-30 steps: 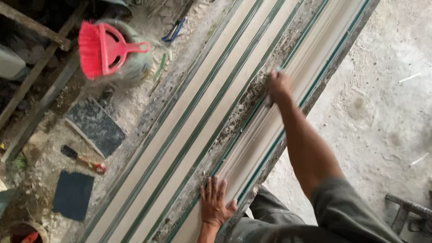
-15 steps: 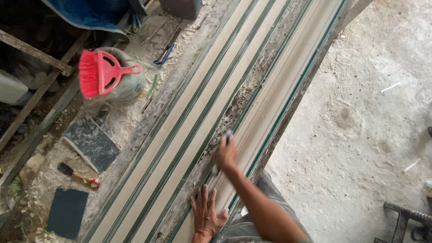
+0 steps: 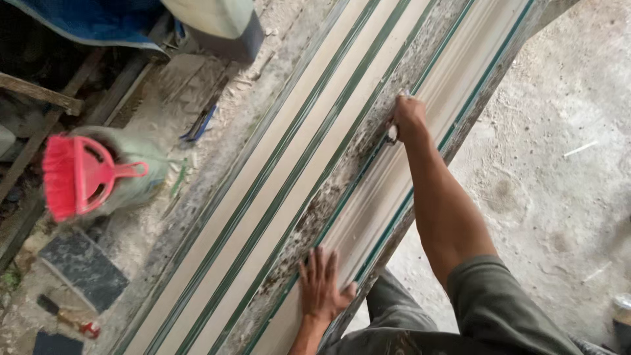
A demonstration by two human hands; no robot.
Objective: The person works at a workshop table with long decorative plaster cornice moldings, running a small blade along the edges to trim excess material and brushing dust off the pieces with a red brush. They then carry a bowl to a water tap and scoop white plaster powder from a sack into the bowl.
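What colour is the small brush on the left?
Bright pink-red, the brush, seen in the head view.

Both hands bare, no gloves: left hand [image 3: 322, 289], right hand [image 3: 409, 118]. No rings or watch visible. Right arm bare up to a short sleeve [image 3: 506, 296] of olive-grey cloth, loose at the hem. Trousers [image 3: 401, 315] dark grey-green, creased, dusty in places.

— Long bench [image 3: 217, 177], dusty, running from lower left to upper right. Pale mouldings [image 3: 368, 197] with green edge strips lying lengthwise on top.

— And left of those?

— Red brush [image 3: 79, 176] on a grey sack [image 3: 141, 174], dark slab [image 3: 82, 268] at lower left, small tool [image 3: 69, 317] below, blue clip [image 3: 197, 128] higher up.
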